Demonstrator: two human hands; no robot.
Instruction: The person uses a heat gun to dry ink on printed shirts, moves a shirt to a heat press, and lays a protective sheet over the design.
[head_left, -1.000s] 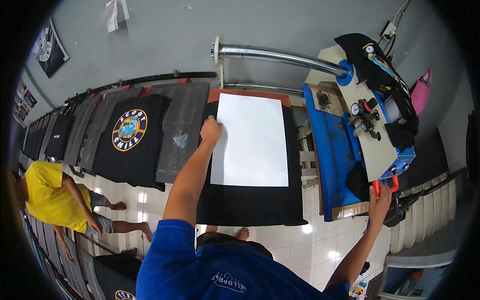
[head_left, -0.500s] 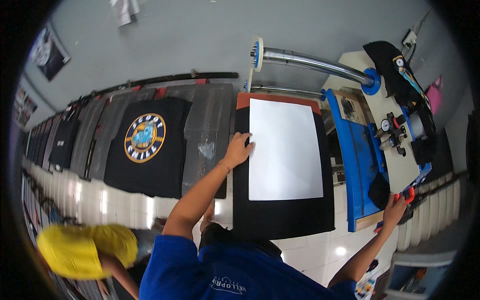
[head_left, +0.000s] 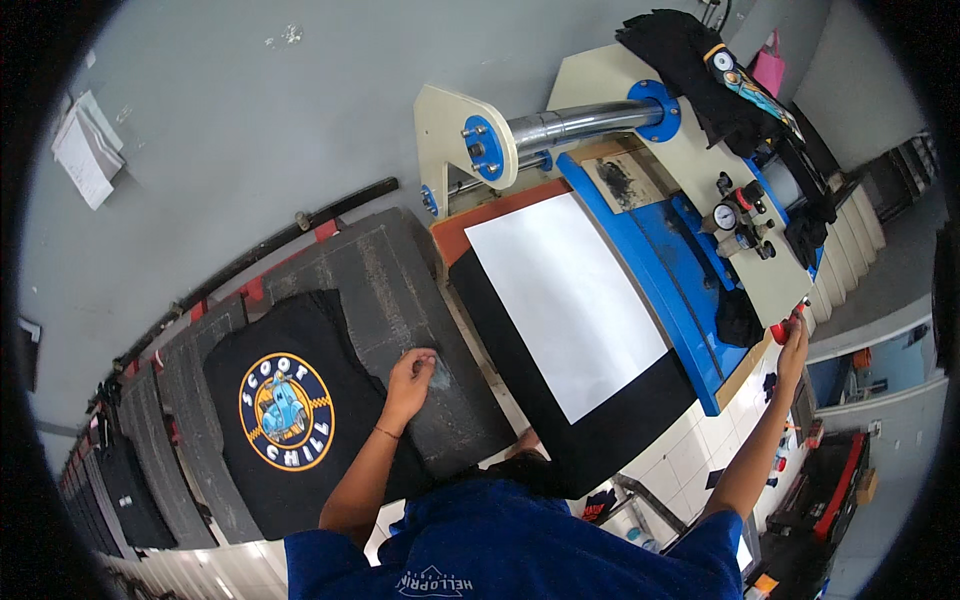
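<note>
My right hand [head_left: 793, 340] is wrapped round the red handle [head_left: 780, 331] at the near corner of the heat press head. The blue plate [head_left: 655, 262] of that head overlaps the right side of the press bed. On the bed lies a black garment [head_left: 545, 400], with a white sheet of paper [head_left: 565, 300] flat on top of it. My left hand [head_left: 408, 385] hovers with curled fingers over a grey, worn platen [head_left: 385, 290], and nothing shows in it. Left of it, a black T-shirt [head_left: 290, 410] with a round orange, white and blue print lies spread on the platens.
Thick steel column [head_left: 580, 122] carries the press head at the back. A pressure gauge [head_left: 725, 215] and valves sit on the cream arm, with a printed black garment [head_left: 710, 85] draped over it. More platens run off to the left along the grey wall.
The press head has swung left over the bed's right side, my right hand on its handle. My left hand has left the paper's edge and moved left. The whole view has tilted and turned.
</note>
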